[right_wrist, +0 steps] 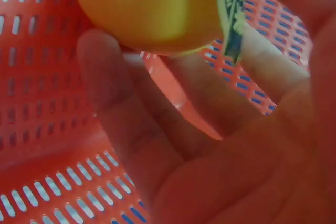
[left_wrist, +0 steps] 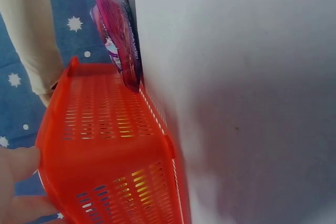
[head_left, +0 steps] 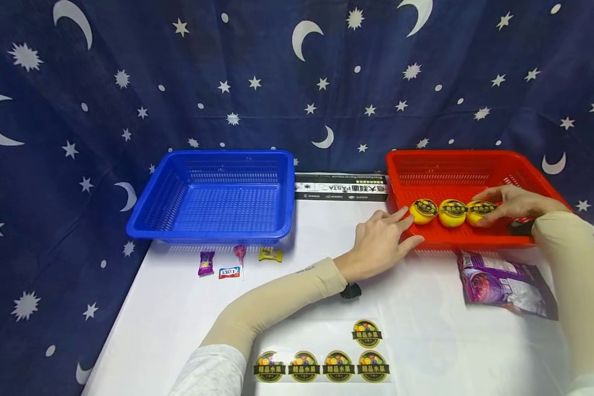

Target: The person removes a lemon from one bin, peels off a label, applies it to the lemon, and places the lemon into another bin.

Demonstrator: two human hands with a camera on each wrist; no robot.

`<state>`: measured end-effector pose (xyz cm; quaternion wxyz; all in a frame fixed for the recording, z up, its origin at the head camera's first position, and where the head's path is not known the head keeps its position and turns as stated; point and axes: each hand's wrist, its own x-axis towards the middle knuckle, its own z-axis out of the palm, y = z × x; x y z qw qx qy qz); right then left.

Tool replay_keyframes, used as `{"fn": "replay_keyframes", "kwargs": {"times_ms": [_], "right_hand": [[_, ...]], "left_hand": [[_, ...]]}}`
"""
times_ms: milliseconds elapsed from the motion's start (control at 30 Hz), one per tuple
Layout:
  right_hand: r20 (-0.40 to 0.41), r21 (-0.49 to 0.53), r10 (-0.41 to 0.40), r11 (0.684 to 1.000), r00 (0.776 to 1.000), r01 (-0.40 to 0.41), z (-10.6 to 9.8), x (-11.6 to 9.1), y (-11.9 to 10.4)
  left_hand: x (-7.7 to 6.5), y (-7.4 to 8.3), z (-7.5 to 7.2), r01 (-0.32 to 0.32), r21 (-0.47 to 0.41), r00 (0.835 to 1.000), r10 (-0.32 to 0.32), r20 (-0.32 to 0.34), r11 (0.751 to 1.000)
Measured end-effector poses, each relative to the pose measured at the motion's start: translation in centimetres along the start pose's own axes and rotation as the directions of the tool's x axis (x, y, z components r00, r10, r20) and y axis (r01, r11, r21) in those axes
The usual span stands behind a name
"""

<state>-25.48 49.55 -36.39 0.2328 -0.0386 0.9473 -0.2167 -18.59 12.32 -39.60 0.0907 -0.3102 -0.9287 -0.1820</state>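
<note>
Three round yellow fruits with black labels sit in a row in the red basket (head_left: 440, 242): a left fruit (head_left: 423, 211), a middle fruit (head_left: 452, 213) and a right fruit (head_left: 477, 213). My right hand (head_left: 517, 202) reaches into the basket and holds the right fruit between thumb and fingers. In the right wrist view this yellow fruit (right_wrist: 152, 9) shows its label edge beside my fingers. My left hand (head_left: 381, 242) is at the basket's left rim, fingers extended, fingertips right by the left fruit. The left wrist view has those fingers (left_wrist: 21, 163) against the red rim.
A blue basket (head_left: 218, 236) stands at the left, with several small wrapped sweets and a lollipop (head_left: 240, 253) before it. A pasta box (head_left: 341, 188) lies between the baskets. A purple packet (head_left: 505, 283) lies before the red basket. A label sheet (head_left: 322, 344) lies in front.
</note>
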Motion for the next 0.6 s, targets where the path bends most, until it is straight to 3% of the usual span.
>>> {"fn": "replay_keyframes", "kwargs": {"times_ms": [267,467,600], "right_hand": [[-0.013,-0.034,-0.024,0.999,1.0,0.023,0.2,-0.5,-0.6],[0.049,-0.032,-0.032,0.999,0.998,0.034,-0.5,-1.2,-0.9],[-0.01,-0.006,-0.07,0.998,0.998,0.07,-1.5,-1.9,-2.3]], "left_hand": [[0.2,0.4,-0.1,0.006,-0.043,0.999,-0.005,0.033,0.999],[0.2,0.1,0.1,0.018,-0.048,0.999,-0.016,0.04,0.999],[0.4,-0.5,-0.2,0.02,-0.061,0.998,-0.016,0.058,0.998]]}}
